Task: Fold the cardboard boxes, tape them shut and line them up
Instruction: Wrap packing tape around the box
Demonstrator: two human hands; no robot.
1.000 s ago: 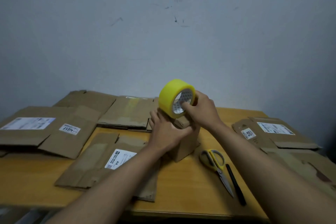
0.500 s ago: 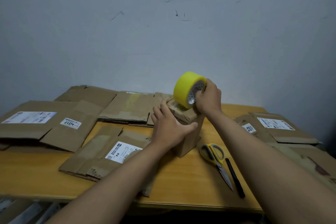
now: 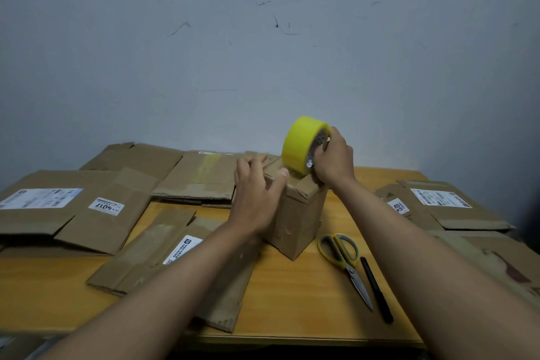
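Note:
A small folded cardboard box [image 3: 295,222] stands upright in the middle of the wooden table [image 3: 292,316]. My left hand [image 3: 257,193] lies over its top left side, fingers spread and thumb pressing on the closed top flaps. My right hand [image 3: 333,159] grips a yellow roll of tape [image 3: 301,145], fingers hooked through its core. The roll stands on edge against the box's top at the far right corner.
Flattened cardboard boxes lie all around: a large one with labels at the left [image 3: 67,210], one under my left forearm [image 3: 163,251], others at the back [image 3: 201,175] and right [image 3: 438,205]. Yellow-handled scissors [image 3: 344,263] and a black pen [image 3: 377,289] lie right of the box.
My right hand has carried the tape roll rightward and away across the box top. My left hand has slid along the top behind it.

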